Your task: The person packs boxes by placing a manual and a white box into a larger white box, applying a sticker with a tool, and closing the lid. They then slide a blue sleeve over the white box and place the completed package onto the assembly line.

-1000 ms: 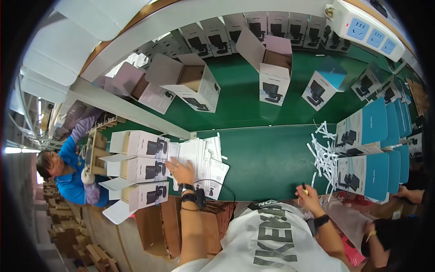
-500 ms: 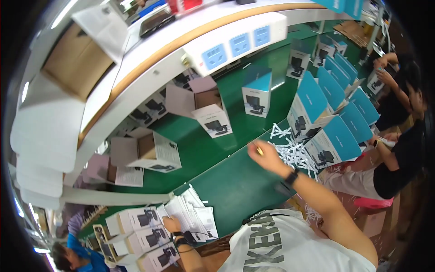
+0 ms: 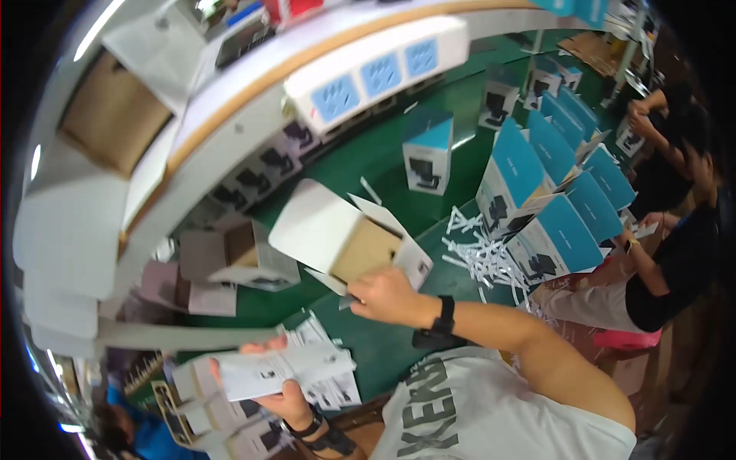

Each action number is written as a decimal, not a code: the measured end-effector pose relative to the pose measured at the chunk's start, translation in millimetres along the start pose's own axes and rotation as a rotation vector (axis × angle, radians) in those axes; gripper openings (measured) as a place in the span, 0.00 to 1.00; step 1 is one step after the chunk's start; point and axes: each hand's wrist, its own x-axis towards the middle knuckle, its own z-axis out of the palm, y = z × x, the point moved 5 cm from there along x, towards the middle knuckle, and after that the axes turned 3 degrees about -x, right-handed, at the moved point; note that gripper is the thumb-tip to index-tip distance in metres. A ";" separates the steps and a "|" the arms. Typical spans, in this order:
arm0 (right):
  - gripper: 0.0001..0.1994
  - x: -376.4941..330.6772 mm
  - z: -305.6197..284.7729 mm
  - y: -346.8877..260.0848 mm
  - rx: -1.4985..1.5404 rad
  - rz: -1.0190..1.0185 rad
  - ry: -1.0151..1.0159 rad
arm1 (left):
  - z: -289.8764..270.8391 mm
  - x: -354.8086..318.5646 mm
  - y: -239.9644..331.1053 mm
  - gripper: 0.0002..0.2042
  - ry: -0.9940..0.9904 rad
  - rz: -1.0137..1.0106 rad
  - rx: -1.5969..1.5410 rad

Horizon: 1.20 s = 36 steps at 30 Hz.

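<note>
My left hand [image 3: 290, 400] is closed on a white printed leaflet [image 3: 257, 373], fingers behind it and thumb along its near edge. Below and beyond it lies a loose stack of leaflets [image 3: 337, 387]. My right hand [image 3: 383, 295] is curled at the near rim of an open carton [image 3: 322, 218], gripping its edge. The carton is tilted toward me, its white lid flap raised and its brown inside showing; no contents can be seen in it. Whether my right fingers also hold something small is hidden.
More open cartons [image 3: 264, 264] stand at the left, beside packed boxes [image 3: 264, 437]. Blue-lidded boxes [image 3: 563, 241] crowd the right, next to a heap of white paper strips [image 3: 487, 261]. A closed box [image 3: 428, 161] stands behind, under a white shelf [image 3: 230, 126]. Co-workers [image 3: 667, 268] are at the right.
My right hand has moved left and down from beside the paper strips to the carton, which is now nearer and tipped toward me. My left hand has lifted a leaflet off the stack.
</note>
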 end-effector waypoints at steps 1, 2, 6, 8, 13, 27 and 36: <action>0.10 -18.2 -2.8 -16.3 0.039 0.032 -0.055 | 17.7 5.8 9.9 0.55 0.003 0.072 0.002; 0.10 -38.3 -2.6 -30.5 0.065 0.031 -0.092 | 33.9 6.0 10.3 0.58 0.031 0.090 0.019; 0.12 -78.1 -16.7 -51.9 0.092 0.029 -0.255 | 57.3 13.6 -25.1 0.60 -0.193 0.131 0.228; 0.13 -90.6 -26.9 -48.8 0.134 0.019 -0.372 | 58.6 0.8 -57.9 0.53 -0.492 -0.072 0.470; 0.15 -130.4 -81.4 -35.6 0.291 -0.068 -0.566 | 53.9 -21.4 -56.7 0.45 -0.647 0.052 0.283; 0.10 -194.7 -156.8 51.1 0.332 0.577 -0.343 | 73.8 -44.4 -56.1 0.48 -0.843 -0.034 0.731; 0.17 -174.7 -90.4 68.9 0.719 0.840 0.069 | 27.6 -165.3 -121.7 0.34 -0.256 -0.669 0.324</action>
